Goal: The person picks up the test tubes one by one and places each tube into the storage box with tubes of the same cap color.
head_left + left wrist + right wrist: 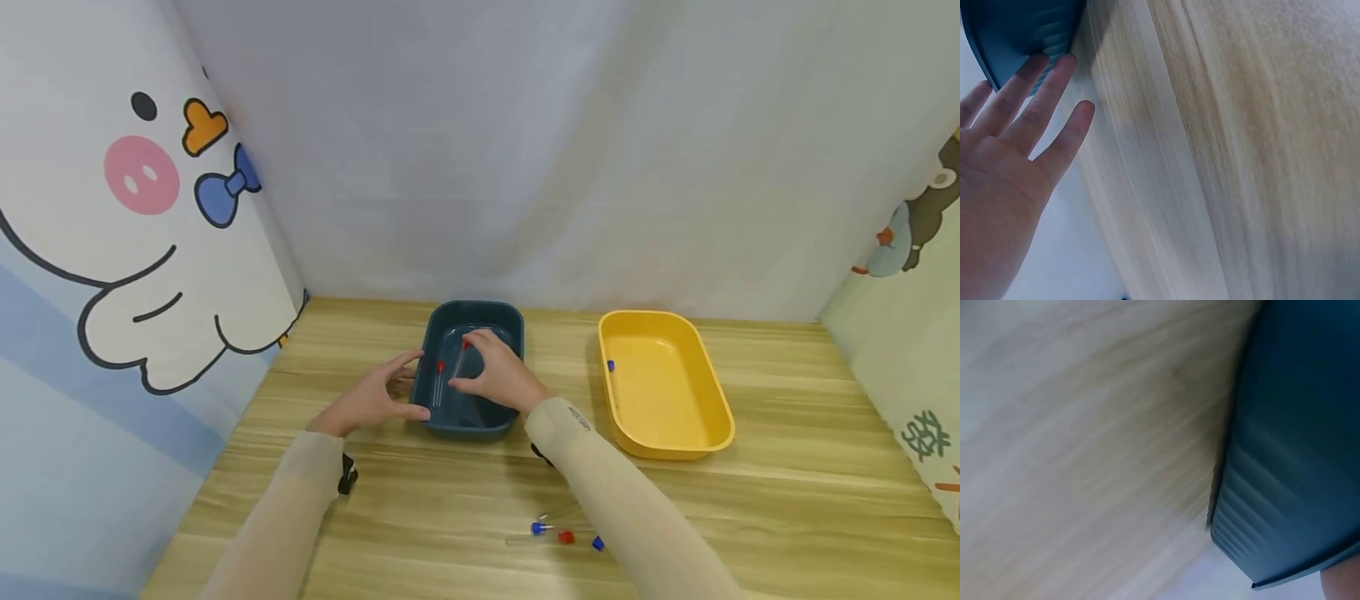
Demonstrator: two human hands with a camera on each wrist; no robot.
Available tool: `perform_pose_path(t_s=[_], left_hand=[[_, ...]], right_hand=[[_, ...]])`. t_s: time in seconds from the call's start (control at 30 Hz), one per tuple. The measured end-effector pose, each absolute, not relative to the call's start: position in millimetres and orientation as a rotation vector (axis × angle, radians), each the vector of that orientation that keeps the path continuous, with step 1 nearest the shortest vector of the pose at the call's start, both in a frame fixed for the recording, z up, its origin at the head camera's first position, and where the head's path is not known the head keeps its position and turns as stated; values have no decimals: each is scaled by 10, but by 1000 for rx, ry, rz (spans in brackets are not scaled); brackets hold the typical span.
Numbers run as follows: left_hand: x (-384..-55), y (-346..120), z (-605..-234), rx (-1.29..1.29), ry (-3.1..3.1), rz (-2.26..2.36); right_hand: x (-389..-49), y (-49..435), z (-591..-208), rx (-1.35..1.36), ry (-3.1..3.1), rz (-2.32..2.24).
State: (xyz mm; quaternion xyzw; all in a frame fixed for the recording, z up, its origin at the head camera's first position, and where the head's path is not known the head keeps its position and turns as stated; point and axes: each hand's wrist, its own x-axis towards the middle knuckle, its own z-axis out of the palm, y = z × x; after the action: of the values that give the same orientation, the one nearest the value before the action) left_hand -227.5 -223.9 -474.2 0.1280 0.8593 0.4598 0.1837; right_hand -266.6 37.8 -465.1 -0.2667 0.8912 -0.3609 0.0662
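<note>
A dark teal bin (468,432) stands on the table, and a clear tube with a red cap (440,367) lies inside it on the left. Over the bin, my right hand (501,373) holds a second red-capped tube (465,343) between fingers and thumb. My left hand (375,398) is at the bin's left side, thumb near the front corner. In the left wrist view its fingers (1047,103) are spread and straight against the bin's outer wall. The right wrist view shows mostly the bin's ribbed side (1291,444); the held tube is hidden there.
To the right stands a yellow bin (667,453) with a blue-capped tube (611,367) along its left wall. Near the front, several tubes with blue caps (538,528) and a red cap (566,537) lie on the wooden table (420,517), partly behind the right sleeve. A pale curtain (480,167) hangs behind.
</note>
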Motion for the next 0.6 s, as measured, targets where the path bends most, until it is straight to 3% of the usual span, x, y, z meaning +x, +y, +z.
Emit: perform_pose_path(t_s=[0.6], left_hand=[[-2283,-2241,-4760,360,2458,1267]], right_hand=[[-2749,232,-4692,-786,2629,-918]])
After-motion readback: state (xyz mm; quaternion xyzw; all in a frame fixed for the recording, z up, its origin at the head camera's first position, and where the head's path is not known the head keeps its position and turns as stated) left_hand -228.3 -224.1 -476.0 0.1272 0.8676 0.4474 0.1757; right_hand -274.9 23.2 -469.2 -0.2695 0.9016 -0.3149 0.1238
